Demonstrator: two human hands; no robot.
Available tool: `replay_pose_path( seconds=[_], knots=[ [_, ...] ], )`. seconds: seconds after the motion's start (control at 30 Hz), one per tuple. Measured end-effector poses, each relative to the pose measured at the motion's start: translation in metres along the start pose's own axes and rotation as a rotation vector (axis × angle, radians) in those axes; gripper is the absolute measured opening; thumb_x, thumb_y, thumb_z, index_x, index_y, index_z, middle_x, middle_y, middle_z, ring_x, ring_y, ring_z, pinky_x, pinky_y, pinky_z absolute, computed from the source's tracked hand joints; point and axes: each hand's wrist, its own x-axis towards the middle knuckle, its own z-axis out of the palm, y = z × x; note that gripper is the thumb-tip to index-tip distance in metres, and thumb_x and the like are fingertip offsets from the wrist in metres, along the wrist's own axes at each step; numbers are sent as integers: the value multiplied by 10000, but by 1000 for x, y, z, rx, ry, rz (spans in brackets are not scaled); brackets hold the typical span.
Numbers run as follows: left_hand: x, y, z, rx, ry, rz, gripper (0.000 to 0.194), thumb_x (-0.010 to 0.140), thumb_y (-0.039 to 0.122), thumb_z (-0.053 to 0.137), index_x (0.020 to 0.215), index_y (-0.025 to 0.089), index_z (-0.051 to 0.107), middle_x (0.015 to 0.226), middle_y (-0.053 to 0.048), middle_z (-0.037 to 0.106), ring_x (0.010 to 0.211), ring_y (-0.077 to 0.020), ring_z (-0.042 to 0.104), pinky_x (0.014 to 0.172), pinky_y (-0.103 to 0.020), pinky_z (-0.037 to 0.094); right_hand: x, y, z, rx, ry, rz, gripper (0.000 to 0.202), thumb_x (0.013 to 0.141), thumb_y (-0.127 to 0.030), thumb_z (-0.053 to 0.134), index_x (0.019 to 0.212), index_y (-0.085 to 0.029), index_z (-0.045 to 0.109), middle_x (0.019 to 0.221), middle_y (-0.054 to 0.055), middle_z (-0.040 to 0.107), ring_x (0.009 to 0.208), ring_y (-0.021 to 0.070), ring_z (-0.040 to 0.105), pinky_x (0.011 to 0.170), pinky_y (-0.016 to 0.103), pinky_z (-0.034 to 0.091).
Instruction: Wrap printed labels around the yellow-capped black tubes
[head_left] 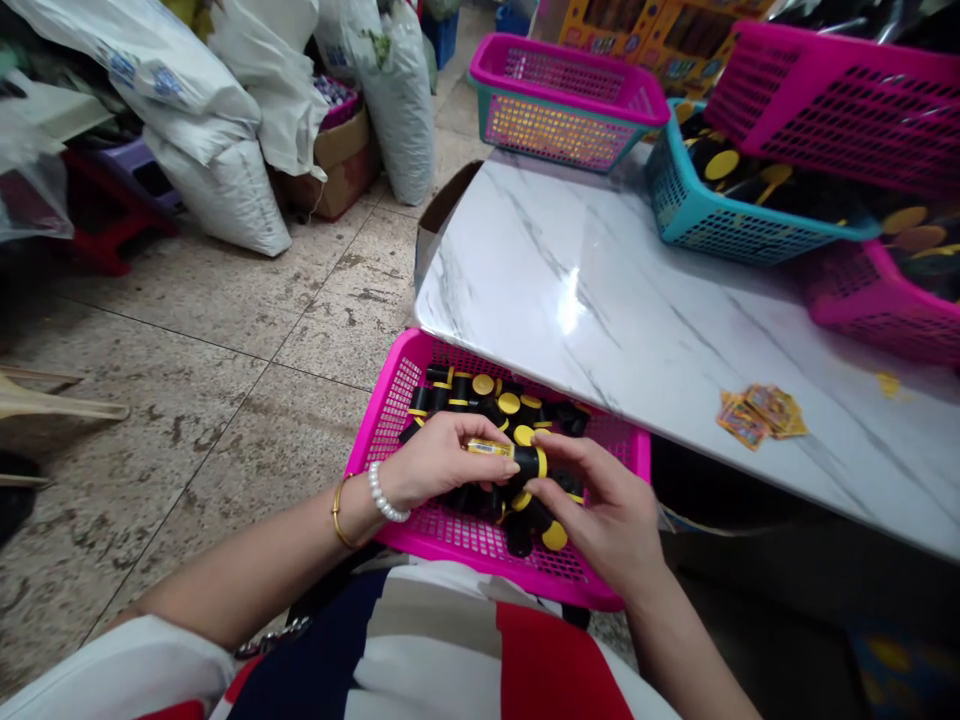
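Over the pink basket point(630, 438), my left hand point(431, 460) grips a small black canister point(527, 462) with a yellow cap, lying on its side. A yellow printed piece point(490, 449) shows between the left thumb and forefinger; whether it is a label on the canister or a separate item, I cannot tell. At the cap end, my right hand point(607, 505) pinches the yellow rim between thumb and forefinger. Several similar black canisters with yellow caps point(483, 384) lie loose in the basket beneath both hands, which hide part of them.
A white marble-patterned table point(525, 260) borders the basket, with small printed cards point(761, 414) on it. Further back stand a teal basket point(750, 235) of black and yellow parts and stacked pink baskets point(832, 110). White sacks point(217, 170) stand on the floor at left.
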Motion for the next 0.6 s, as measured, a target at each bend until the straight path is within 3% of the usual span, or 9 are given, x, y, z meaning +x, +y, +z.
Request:
replay_pose_path(
  seconds=[0.1, 0.23, 0.4, 0.5, 0.6],
  knots=[
    [-1, 4, 0, 34, -17, -13, 215, 712, 232, 739, 901, 133, 711, 623, -1, 647, 534, -90, 565, 545, -202, 441, 0, -3, -4, -86, 17, -135, 305, 797, -211, 726, 1083, -273, 641, 988, 47, 700, 912, 217, 675, 806, 350, 568],
    [-1, -1, 3, 59, -31, 6, 269, 689, 260, 771, 925, 150, 704, 685, -2, 660, 578, -98, 575, 573, -212, 451, -3, -3, -1, -130, 55, -224, 362, 792, -182, 728, 1129, -269, 625, 1029, 64, 698, 950, 228, 671, 828, 368, 567],
    [12, 0, 10, 79, -92, 99, 263, 705, 290, 772, 901, 133, 694, 717, -11, 658, 629, -104, 588, 610, -213, 461, 3, 1, 5, -83, 124, -223, 351, 784, -161, 740, 1103, -261, 634, 993, 60, 701, 936, 213, 665, 825, 367, 562],
    [17, 6, 7, 44, -126, 34, 478, 765, 410, 713, 1144, 138, 608, 770, -42, 671, 599, -122, 610, 556, -234, 478, 6, 4, 1, -75, 144, -216, 355, 797, -143, 721, 1121, -265, 643, 1032, 69, 679, 935, 205, 661, 791, 347, 571],
    [14, 6, 2, 67, -158, -41, 492, 786, 491, 664, 1102, 121, 590, 734, -48, 661, 540, -125, 600, 483, -226, 448, 3, 7, -2, -48, 121, -213, 362, 798, -133, 710, 1135, -256, 657, 1053, 80, 651, 946, 207, 653, 769, 331, 578]
  ],
)
